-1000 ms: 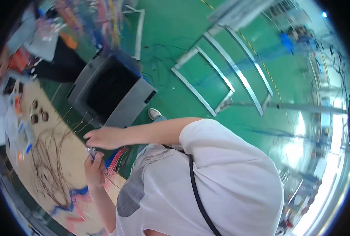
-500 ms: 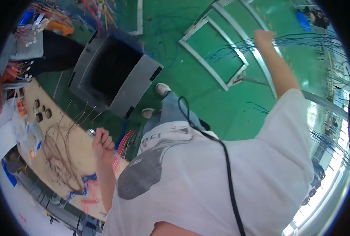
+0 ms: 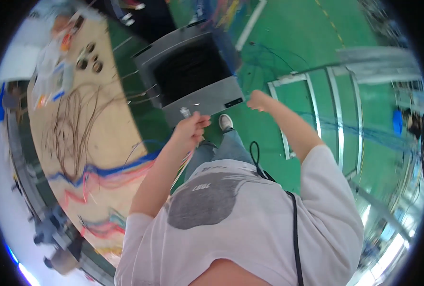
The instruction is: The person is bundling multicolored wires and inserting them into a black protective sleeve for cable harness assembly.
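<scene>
Above the grey open-topped bin (image 3: 207, 97), the left hand (image 3: 189, 129) was curled shut on a small grey connector (image 3: 185, 112) with coloured wires trailing. Right hand (image 3: 258, 100) hovered loosely closed, holding nothing visible, beyond the worktop (image 3: 102, 138).

Worktop (image 3: 112, 138): pale wood-coloured board, matt, with thin dark wires (image 3: 76, 124) strewn over it and coloured strands along its edge. Bin (image 3: 193, 76): grey sheet with a dull sheen, its inside black and matt. Floor (image 3: 288, 62): green, smooth, slightly glossy coating. Frames (image 3: 316, 109): pale metal bars, satin finish. Shirt (image 3: 250, 224): white cloth, soft and matt, with a grey print. Left hand (image 3: 190, 131) pinches a small shiny metallic piece (image 3: 185, 112). Shoe (image 3: 225, 122): light cloth.
</scene>
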A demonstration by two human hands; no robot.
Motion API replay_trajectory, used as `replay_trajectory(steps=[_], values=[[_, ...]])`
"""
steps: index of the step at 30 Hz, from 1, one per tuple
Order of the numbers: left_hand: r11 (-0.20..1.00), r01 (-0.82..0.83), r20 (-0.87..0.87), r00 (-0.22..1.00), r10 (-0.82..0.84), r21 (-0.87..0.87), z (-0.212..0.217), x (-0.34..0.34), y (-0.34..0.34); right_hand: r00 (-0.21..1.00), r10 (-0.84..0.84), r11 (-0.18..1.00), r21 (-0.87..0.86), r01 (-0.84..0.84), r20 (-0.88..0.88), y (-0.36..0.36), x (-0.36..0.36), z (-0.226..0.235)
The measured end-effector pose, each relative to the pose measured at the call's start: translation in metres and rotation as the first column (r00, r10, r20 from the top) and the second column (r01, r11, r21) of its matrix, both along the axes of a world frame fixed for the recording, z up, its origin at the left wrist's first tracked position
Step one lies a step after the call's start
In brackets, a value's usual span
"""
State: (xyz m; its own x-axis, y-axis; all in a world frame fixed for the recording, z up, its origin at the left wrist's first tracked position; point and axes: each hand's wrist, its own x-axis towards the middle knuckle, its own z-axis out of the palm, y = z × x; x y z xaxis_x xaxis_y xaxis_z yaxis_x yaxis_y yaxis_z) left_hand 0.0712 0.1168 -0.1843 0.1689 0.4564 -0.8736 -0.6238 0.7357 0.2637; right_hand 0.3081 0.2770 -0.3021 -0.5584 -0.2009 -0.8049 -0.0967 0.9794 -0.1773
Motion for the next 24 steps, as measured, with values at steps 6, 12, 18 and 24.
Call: replay_trajectory(steps=[6,12,18,24], values=[[0.959,-0.277,-0.101,0.957,0.271,-0.054,-0.025,-0.006,-0.001,0.022,-0.982,0.127,-0.568,0.813,-0.189,-0.104,-0.121,0.085],[0.894,-0.355,-0.180,0.894,0.410,0.275,-0.006,-0.035,0.002,0.125,-0.990,0.140,-0.589,0.796,-0.067,-0.126,-0.107,0.135],[0.733,-0.504,-0.079,0.797,0.598,0.457,0.010,-0.072,0.010,0.308,-0.951,0.282,-0.378,0.882,0.010,-0.111,-0.043,0.129],[0.697,-0.578,-0.116,0.729,0.675,0.425,-0.001,-0.091,0.023,0.423,-0.898,0.404,-0.150,0.902,0.126,-0.077,-0.003,0.096]])
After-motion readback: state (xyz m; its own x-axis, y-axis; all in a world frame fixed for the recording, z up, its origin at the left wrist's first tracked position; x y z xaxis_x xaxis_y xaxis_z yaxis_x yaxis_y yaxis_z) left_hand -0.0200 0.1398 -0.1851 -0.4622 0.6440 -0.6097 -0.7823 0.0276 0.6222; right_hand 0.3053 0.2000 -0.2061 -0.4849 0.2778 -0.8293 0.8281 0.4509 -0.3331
